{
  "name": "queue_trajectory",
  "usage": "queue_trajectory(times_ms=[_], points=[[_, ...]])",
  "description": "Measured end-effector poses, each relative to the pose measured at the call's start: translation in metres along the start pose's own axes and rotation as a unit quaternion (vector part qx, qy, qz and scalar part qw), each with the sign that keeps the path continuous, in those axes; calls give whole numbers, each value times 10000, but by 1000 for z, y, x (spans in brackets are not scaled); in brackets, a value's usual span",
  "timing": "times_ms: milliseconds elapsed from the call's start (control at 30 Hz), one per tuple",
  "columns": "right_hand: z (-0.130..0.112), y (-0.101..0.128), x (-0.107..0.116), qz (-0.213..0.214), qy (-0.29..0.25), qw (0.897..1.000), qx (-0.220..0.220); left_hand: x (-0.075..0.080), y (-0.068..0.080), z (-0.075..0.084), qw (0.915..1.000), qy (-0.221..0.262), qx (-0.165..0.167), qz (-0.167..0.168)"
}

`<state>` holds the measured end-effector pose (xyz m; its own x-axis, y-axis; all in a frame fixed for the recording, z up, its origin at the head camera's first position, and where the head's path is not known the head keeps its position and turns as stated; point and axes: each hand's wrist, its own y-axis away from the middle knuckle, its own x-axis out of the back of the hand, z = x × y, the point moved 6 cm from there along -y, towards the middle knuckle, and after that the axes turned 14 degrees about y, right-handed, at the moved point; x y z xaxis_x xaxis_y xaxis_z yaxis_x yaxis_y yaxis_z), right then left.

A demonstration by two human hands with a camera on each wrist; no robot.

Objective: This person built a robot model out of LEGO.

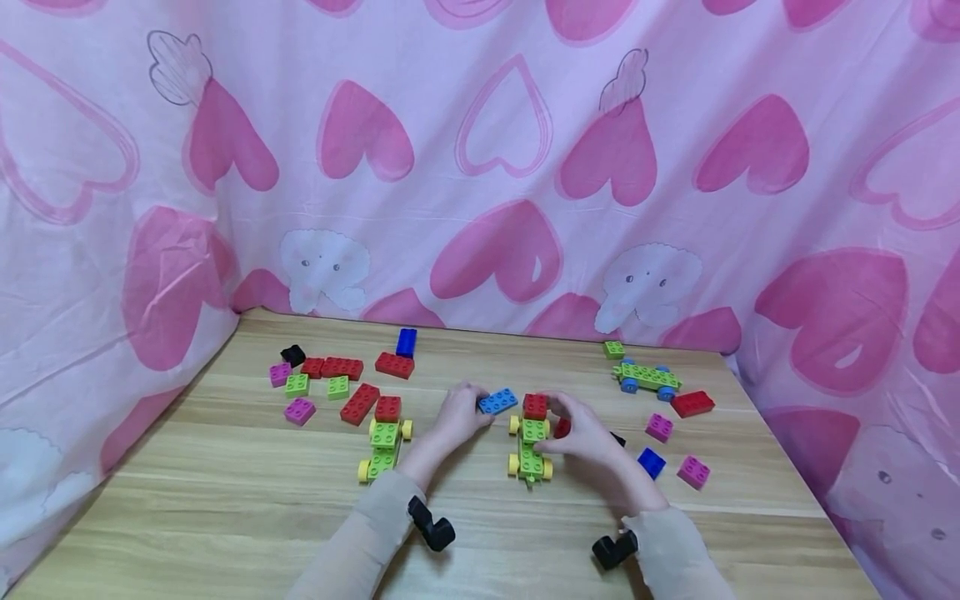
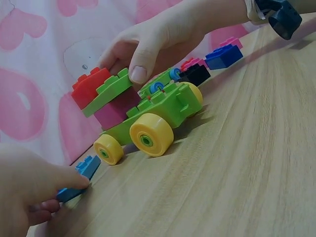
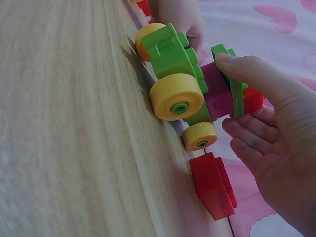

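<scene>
In the head view the left hand (image 1: pixel 461 414) pinches a blue brick (image 1: pixel 498 401) by its near left end, low over the worktop (image 1: pixel 240 500), while the right hand (image 1: pixel 583 429) curves round the right side of a toy car (image 1: pixel 531 454) topped by a red brick (image 1: pixel 535 406); the car stands between the hands, with a second car (image 1: pixel 386 435) well apart on the left. The step seems to be bracing the car while handling the blue brick, so it would pay to keep that end grip and leave most studs clear, as they are here. From the left wrist, the left thumb lies along the blue brick's side, and the right thumb touches the near end of a green plate (image 2: pixel 109 91) seated on a magenta brick (image 2: pixel 117 109); because the yellow wheels (image 2: pixel 152 135) could roll, any push is best made straight down, with the car held firmly. In the right wrist view the right hand's thumb and fingers span the green plate, the fingertips near the red brick; a gentle squeeze should do, since levering upward might pop the stack apart. A loose red brick (image 3: pixel 212 185) lies just beyond the wheels, so rolling the car that way could bump it.
</scene>
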<state>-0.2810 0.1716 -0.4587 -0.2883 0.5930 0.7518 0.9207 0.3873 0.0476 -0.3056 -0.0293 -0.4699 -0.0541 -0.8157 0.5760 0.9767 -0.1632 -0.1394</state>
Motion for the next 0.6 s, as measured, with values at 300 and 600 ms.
queue_trajectory(times_ms=[300,600], points=[[0,0,0,-36,-43,10000,-64,15,0,13,9987,246,11,447],[-7,5,7,256,-383,9989,51,34,4,43,9962,677,-303,458]])
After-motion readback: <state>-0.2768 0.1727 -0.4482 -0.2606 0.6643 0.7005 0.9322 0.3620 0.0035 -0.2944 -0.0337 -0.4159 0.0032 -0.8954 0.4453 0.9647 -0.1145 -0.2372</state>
